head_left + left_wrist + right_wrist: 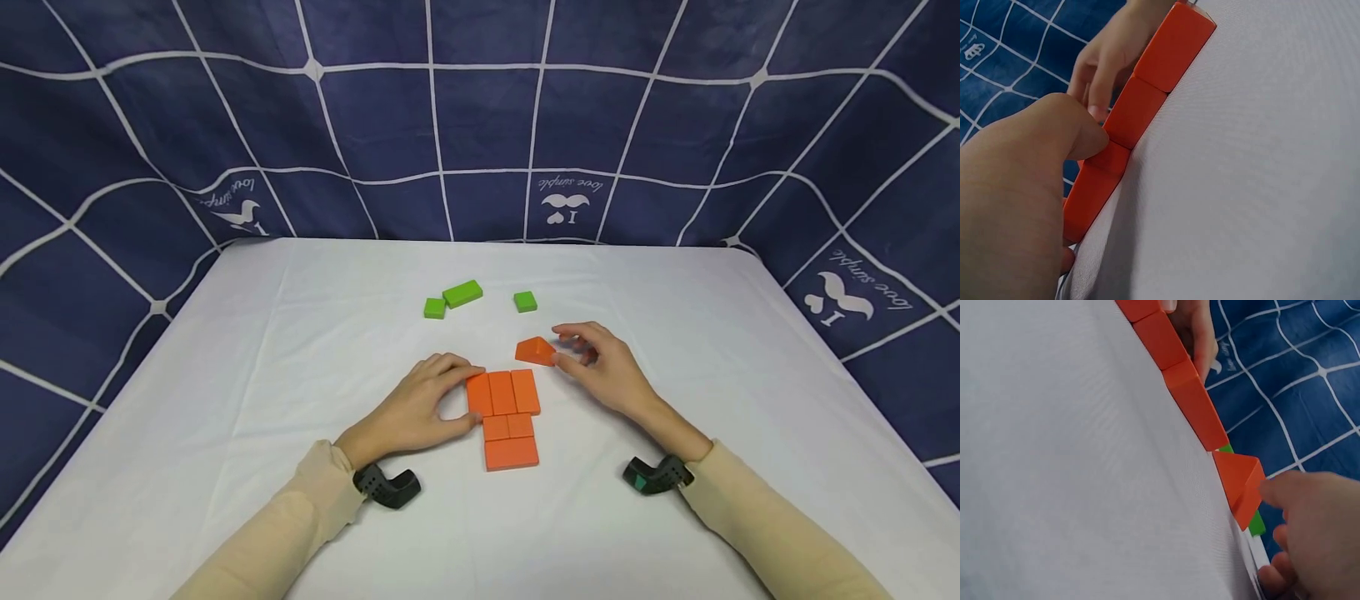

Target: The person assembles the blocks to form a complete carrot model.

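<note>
Several flat orange blocks lie edge to edge on the white cloth in front of the person. Three stand side by side in the far row, with two small ones and a wide one nearer. My left hand pinches the leftmost orange block lengthwise, forefinger at its far end and thumb at its near corner. Just beyond the row is an orange triangular block. The right hand is beside it, thumb tip right at its right end and fingers spread apart. In the right wrist view, the triangular block shows a sloping face.
Farther back on the white-covered table are a long green block, a small green block close to it, and another small green block to the right. A dark blue checked curtain borders the back and sides.
</note>
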`<state>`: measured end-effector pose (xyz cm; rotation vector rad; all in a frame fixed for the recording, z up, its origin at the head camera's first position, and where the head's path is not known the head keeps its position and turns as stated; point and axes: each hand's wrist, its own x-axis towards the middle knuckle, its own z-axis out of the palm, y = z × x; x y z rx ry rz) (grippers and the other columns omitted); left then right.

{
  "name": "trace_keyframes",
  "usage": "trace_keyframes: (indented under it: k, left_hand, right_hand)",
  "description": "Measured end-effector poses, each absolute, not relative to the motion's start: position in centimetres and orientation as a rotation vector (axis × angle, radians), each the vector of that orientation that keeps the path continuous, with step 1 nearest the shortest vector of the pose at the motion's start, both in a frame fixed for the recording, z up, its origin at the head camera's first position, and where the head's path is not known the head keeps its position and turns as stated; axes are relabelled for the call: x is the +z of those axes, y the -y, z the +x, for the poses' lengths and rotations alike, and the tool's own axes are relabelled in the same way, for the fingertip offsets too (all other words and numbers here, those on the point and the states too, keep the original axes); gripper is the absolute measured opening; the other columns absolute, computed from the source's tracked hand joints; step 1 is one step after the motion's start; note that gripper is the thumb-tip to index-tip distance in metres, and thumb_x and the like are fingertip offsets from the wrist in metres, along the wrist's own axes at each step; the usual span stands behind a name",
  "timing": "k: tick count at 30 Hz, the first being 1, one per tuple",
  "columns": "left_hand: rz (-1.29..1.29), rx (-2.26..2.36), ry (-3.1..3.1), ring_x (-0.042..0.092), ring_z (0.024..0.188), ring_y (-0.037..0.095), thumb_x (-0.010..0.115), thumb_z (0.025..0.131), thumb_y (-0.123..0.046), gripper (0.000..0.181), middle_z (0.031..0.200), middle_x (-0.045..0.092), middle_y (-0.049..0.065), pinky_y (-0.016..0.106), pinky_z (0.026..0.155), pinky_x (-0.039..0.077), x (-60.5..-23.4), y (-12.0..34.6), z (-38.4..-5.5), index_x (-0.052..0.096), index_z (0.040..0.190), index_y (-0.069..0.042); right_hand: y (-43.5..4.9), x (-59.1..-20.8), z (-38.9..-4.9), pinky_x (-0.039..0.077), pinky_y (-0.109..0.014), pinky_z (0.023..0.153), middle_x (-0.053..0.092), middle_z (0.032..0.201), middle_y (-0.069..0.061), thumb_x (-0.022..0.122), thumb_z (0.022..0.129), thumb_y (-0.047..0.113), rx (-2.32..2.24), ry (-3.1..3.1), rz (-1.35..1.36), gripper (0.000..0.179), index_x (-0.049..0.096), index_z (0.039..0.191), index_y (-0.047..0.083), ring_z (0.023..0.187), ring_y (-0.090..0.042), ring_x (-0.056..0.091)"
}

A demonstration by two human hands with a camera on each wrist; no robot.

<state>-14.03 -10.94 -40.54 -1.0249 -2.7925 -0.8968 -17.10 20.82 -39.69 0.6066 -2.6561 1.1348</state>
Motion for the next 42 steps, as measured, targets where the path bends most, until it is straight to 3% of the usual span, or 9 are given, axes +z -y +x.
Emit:
trace_keyframes:
  k: [6, 12, 19, 28, 35, 42]
  left_hand:
    - [-1.040, -0.881, 2.775, 0.052, 0.125, 0.018, 0.074, 0.089, -0.040, 0.059, 0.132, 0.059, -0.002, 0.044, 0.111, 0.041, -40.22, 10.82, -14.19, 0.061, 0.142, -0.016]
    - [-1.044, -0.878, 2.773, 0.051, 0.126, 0.018, 0.073, 0.089, -0.040, 0.060, 0.133, 0.059, -0.002, 0.045, 0.111, 0.040, -40.14, 10.86, -14.38, 0.061, 0.142, -0.016]
    - [-1.041, -0.884, 2.774, 0.052, 0.125, 0.019, 0.074, 0.089, -0.040, 0.059, 0.132, 0.059, -0.001, 0.046, 0.111, 0.041, -40.31, 10.94, -14.31, 0.061, 0.142, -0.015]
    - [-1.031, -0.899, 2.782, 0.051, 0.125, 0.018, 0.074, 0.089, -0.040, 0.059, 0.133, 0.059, -0.001, 0.045, 0.111, 0.041, -40.72, 10.72, -14.07, 0.061, 0.142, -0.016]
    - [-1.025, -0.913, 2.796, 0.052, 0.127, 0.019, 0.073, 0.089, -0.040, 0.059, 0.134, 0.059, -0.002, 0.047, 0.114, 0.039, -40.93, 10.63, -13.76, 0.061, 0.142, -0.017]
    - [-1.027, -0.888, 2.785, 0.051, 0.124, 0.017, 0.074, 0.089, -0.041, 0.059, 0.133, 0.059, -0.003, 0.044, 0.111, 0.041, -40.73, 10.68, -14.01, 0.062, 0.141, -0.017]
  right_hand:
    - [-21.17, -40.13, -17.74, 0.048, -0.032, 0.080, 0.069, 0.123, -0.010, 0.076, 0.094, 0.017, 1.047, 2.704, 0.632, 0.043, 0.068, 0.135, 0.010, 0.094, -0.021, 0.058]
    - [-21.02, -40.06, -17.92, 0.047, -0.035, 0.082, 0.068, 0.124, -0.011, 0.074, 0.095, 0.018, 1.004, 2.732, 0.653, 0.031, 0.074, 0.125, 0.010, 0.100, -0.023, 0.056]
    - [-20.69, -40.14, -17.94, 0.048, -0.036, 0.085, 0.068, 0.123, -0.008, 0.078, 0.092, 0.026, 1.003, 2.754, 0.644, 0.036, 0.074, 0.124, 0.010, 0.105, -0.023, 0.056]
    - [-20.90, -40.18, -17.49, 0.046, -0.034, 0.080, 0.072, 0.108, -0.004, 0.082, 0.088, 0.023, 1.016, 2.749, 0.607, 0.032, 0.074, 0.118, 0.014, 0.091, -0.021, 0.057]
    - [-21.32, -40.36, -17.17, 0.049, -0.023, 0.070, 0.073, 0.090, 0.002, 0.083, 0.088, 0.018, 1.118, 2.709, 0.574, 0.024, 0.078, 0.111, 0.015, 0.078, -0.015, 0.061]
    - [-21.49, -39.97, -17.39, 0.048, -0.020, 0.063, 0.075, 0.087, 0.002, 0.084, 0.087, 0.015, 1.221, 2.671, 0.530, 0.020, 0.080, 0.106, 0.014, 0.070, -0.012, 0.061]
